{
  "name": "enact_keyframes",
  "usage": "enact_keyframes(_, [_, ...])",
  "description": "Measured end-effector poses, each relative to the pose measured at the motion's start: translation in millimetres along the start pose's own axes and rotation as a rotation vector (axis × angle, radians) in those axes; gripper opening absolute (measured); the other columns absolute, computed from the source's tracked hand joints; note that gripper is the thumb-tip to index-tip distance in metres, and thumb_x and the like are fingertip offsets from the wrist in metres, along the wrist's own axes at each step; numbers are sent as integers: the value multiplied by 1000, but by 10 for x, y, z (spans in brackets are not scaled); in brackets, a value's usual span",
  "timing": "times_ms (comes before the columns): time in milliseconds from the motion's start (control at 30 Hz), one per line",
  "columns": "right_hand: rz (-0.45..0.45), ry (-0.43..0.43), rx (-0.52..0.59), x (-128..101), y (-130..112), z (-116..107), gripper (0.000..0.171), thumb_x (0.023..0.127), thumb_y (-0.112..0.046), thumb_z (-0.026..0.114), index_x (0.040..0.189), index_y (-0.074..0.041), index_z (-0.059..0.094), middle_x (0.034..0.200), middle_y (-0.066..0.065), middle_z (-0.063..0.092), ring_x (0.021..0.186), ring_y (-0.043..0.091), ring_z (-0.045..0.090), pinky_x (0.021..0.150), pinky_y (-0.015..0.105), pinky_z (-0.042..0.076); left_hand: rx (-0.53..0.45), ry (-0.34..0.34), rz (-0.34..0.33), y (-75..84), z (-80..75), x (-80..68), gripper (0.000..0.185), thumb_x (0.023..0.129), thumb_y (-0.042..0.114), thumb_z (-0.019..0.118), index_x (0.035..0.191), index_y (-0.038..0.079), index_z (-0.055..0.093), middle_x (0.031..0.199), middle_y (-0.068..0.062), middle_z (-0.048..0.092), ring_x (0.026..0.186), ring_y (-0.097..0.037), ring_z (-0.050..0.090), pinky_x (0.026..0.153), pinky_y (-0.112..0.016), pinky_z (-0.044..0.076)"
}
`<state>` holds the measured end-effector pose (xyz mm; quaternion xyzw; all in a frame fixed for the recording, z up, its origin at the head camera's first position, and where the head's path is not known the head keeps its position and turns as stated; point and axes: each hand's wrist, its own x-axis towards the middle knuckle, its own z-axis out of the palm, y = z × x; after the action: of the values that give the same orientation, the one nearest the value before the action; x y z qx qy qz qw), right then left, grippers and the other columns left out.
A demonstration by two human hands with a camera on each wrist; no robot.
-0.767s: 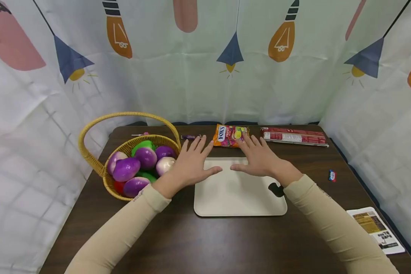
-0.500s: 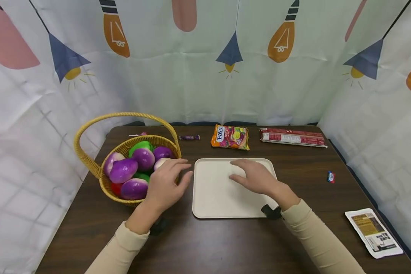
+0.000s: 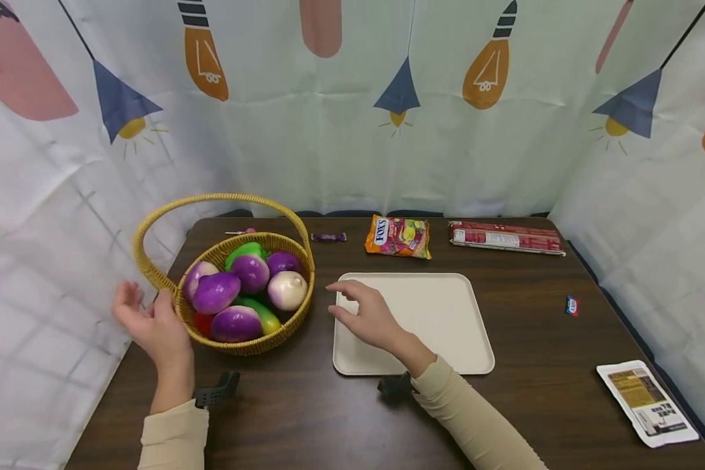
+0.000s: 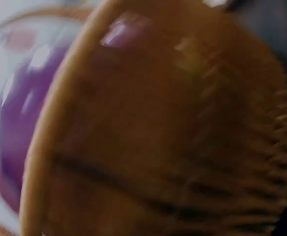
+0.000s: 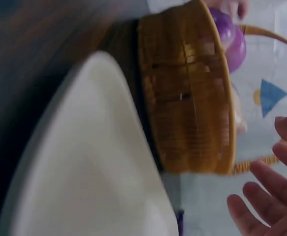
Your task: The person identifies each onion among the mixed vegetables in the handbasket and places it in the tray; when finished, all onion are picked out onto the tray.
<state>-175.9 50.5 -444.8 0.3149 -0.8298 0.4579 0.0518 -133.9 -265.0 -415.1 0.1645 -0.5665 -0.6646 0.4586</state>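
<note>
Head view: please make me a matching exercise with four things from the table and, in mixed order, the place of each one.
Things:
1. basket
2. tray
3. candy bag
4. printed sachet

Places:
A. near right corner of the table
B. under the right hand
C. back edge, behind the tray
D. left side, by the left hand

Pairs: 1-D, 2-B, 3-C, 4-A

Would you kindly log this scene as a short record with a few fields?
left hand: open, at the basket's left side
right hand: open, over the tray's left part
basket: wicker, holds purple, green and white toys
tray: cream, right of basket
table back: candy bag, red pack
table right: packet
</note>
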Motion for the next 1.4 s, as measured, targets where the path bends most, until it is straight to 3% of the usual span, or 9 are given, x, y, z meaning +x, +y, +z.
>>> enact_keyframes(100, [-18,27,16,115,-124,194,41,89,-21,71,127,-9,61,129,2,60,121,20,56,99,39,46,-90,-100,-300,-170,-109,216,37,96,7,57,131,8,50,123,-4,54,119,-16,48,97,-22,39])
enact_keyframes(167, [-5,55,13,182,-187,297,46,87,-22,73,129,-9,60,132,3,59,124,18,53,103,40,43,-101,-130,-350,-286,-142,295,28,96,9,58,124,7,54,114,-5,60,112,-17,52,94,-22,42])
enact_keyframes(300, [55,96,-4,298,-214,456,57,84,-27,75,135,-10,56,137,4,56,129,22,48,104,46,41,-32,-91,-244,-385,-128,285,11,91,4,63,102,-1,61,88,1,64,89,-15,56,80,-22,44])
enact_keyframes(467, [142,41,4,387,-181,578,74,82,-38,76,143,-11,46,144,5,48,131,25,44,103,47,41,31,-70,-95,-514,-122,281,8,87,0,67,82,-5,65,66,5,61,67,-15,52,69,-26,42])
enact_keyframes(733, [210,13,-29,484,-178,692,85,78,-37,79,148,-12,38,144,4,46,127,24,48,98,43,45,45,-101,-46,-639,-168,333,12,86,-1,67,75,-5,62,62,5,58,61,-12,51,63,-24,42])
enact_keyframes(900, [187,77,-80,516,-204,710,79,75,-38,81,141,-13,46,139,4,50,128,25,44,100,44,42,50,-113,-46,-645,-168,345,13,85,-1,67,74,-7,61,61,3,58,60,-14,52,62,-24,42])
enact_keyframes(1000, [148,144,-57,475,-233,645,74,74,-38,82,136,-16,50,135,3,50,124,22,43,97,43,43,74,-119,-43,-666,-156,323,15,85,0,66,75,-9,60,60,4,58,60,-14,52,62,-25,42])
enact_keyframes(1200, [171,204,159,406,-237,292,78,72,-34,85,138,-22,46,131,5,38,111,20,51,86,38,51,155,-111,-9,-666,-172,325,17,88,4,66,77,-8,60,62,10,57,63,-13,50,63,-23,41])
enact_keyframes(1400, [323,222,161,273,310,-206,82,71,-31,88,140,-18,44,131,8,40,110,24,50,87,39,50,167,-105,-5,-678,-166,318,19,88,6,67,78,-8,60,63,11,57,62,-13,50,62,-22,41])
